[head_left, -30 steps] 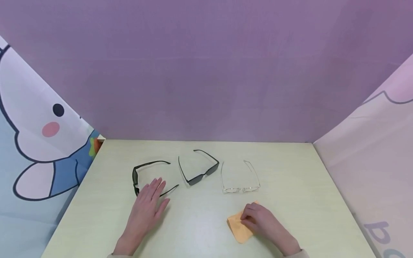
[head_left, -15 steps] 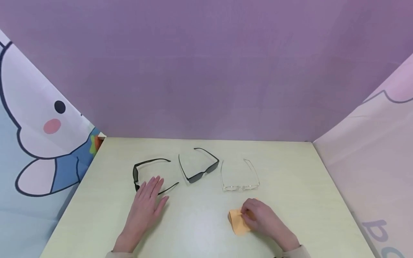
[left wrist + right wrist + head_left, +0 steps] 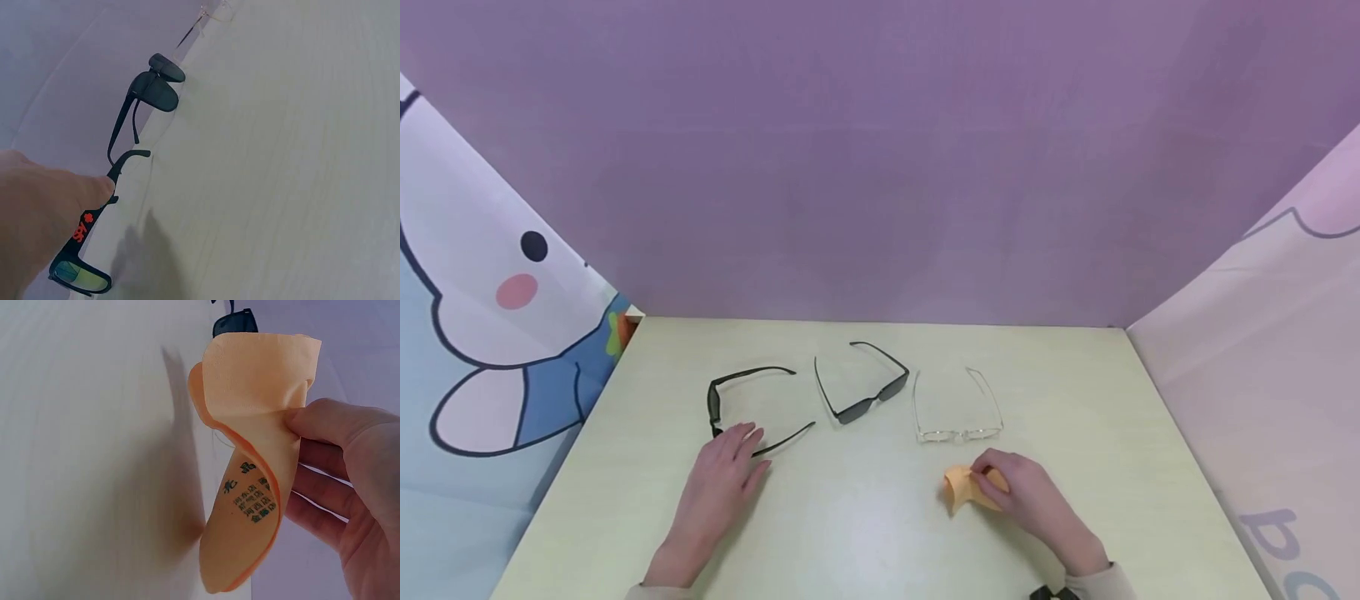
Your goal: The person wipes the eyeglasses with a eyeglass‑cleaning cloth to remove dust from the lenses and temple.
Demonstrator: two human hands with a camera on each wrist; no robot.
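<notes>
My right hand pinches an orange glasses cleaning cloth between thumb and fingers. The cloth curls over itself, and dark printed characters show on it in the right wrist view. My left hand is at the leftmost sunglasses, its fingers loosely bent and covering part of the front frame. These black sunglasses have red lettering on one arm and a yellow-green lens in the left wrist view. Whether the left fingers touch them I cannot tell.
A second pair of black sunglasses lies unfolded in the middle of the pale table. To its right are thin clear-framed eyeglasses, also unfolded. A purple backdrop stands behind the table, with printed cloth panels on both sides.
The right hand has lifted the orange cloth, which now curls instead of lying spread out. My left hand has drawn slightly back and left, its fingers more bent; the glasses stay put.
</notes>
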